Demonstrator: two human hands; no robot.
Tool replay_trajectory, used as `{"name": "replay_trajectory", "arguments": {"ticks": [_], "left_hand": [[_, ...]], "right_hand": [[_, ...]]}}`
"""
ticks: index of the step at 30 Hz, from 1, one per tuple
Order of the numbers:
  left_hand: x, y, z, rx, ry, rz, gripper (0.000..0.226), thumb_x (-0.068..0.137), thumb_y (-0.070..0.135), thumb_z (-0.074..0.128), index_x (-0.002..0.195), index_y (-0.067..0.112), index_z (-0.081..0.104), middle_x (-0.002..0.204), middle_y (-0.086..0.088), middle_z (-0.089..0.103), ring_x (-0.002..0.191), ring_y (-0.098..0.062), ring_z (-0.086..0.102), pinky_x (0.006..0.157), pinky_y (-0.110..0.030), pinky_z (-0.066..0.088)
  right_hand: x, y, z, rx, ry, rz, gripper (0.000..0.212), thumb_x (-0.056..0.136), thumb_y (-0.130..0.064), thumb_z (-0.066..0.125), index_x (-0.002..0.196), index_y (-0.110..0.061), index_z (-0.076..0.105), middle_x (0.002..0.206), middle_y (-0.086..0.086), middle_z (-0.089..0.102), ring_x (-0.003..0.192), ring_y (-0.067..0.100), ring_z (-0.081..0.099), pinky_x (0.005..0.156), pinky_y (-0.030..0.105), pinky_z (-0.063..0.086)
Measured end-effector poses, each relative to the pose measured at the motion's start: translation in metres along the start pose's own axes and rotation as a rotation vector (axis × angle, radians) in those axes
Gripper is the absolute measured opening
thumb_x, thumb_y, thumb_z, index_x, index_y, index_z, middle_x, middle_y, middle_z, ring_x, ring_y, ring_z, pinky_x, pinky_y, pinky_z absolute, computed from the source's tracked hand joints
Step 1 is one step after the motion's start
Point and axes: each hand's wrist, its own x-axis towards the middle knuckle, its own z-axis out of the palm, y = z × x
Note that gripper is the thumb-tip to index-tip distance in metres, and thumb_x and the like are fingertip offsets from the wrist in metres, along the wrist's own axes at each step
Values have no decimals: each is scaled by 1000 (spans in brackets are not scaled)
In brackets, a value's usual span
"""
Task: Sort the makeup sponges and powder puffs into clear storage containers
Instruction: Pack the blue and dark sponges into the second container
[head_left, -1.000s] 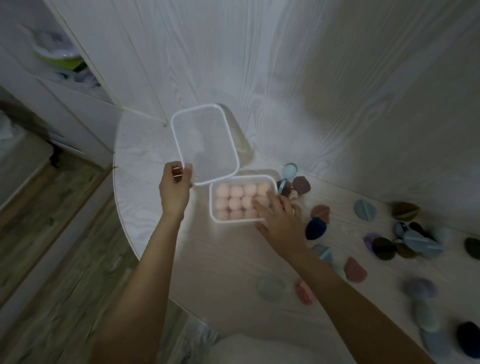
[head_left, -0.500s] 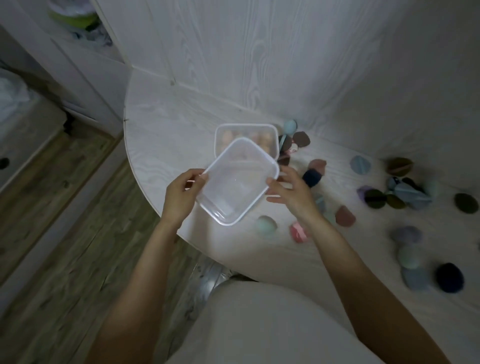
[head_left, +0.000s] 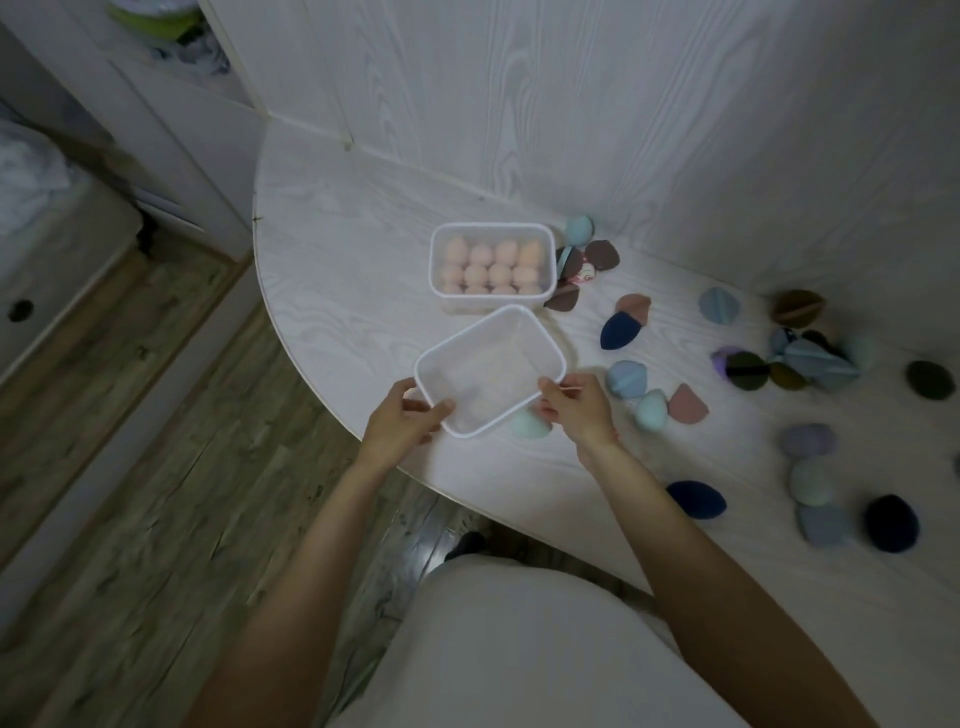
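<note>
Holding an empty clear plastic rectangular container by its near corners, ready for filling.

My left hand and right hand each pinch its rim, at the worktop's front edge. Behind it sits the clear container of peach sponges; loose coloured sponges and puffs scatter rightward, within reach.

No text, label, brand, number or sign can be read anywhere in the view; every surface shown is either plain or too blurred to make out.
</note>
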Motion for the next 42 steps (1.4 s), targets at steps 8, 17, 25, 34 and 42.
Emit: {"name": "replay_trajectory", "arguments": {"ticks": [8, 17, 25, 34, 42], "left_hand": [[14, 7, 27, -121, -95, 11, 64, 91, 24, 60, 146, 29, 28, 94, -10, 69, 72, -18, 71, 62, -23, 56], [19, 14, 30, -148, -137, 30, 62, 92, 25, 59, 145, 32, 29, 99, -12, 67, 77, -23, 71, 64, -23, 56], [27, 21, 26, -230, -146, -40, 37, 99, 44, 35, 127, 29, 54, 110, -2, 62, 88, -20, 66, 69, -25, 52], [47, 22, 26, -107, -130, 107, 46, 88, 11, 64, 131, 18, 51, 117, -7, 57, 102, -21, 60, 66, -18, 53], [50, 31, 27, -95, -130, 109, 36, 84, -3, 58, 114, 16, 56, 106, 1, 58, 91, -14, 60, 68, -21, 52]], "right_hand": [[5, 4, -9, -163, 73, -6, 35, 92, -39, 53, 104, -6, 51, 90, 2, 62, 89, 17, 57, 84, 33, 45], [-4, -6, -18, -85, 102, -117, 23, 91, -22, 59, 107, -7, 52, 69, 2, 60, 59, 11, 56, 60, 25, 47], [-31, -39, -40, -14, 4, -198, 28, 94, -14, 54, 122, -16, 55, 81, 4, 69, 65, 9, 67, 58, 17, 53], [-12, -90, -53, -148, 32, -379, 26, 90, -22, 61, 115, -15, 61, 76, 0, 70, 56, 13, 66, 53, 24, 49], [73, -131, -40, -591, 378, -580, 32, 95, -42, 48, 106, -18, 66, 89, 1, 68, 76, 14, 60, 67, 28, 46]]}}
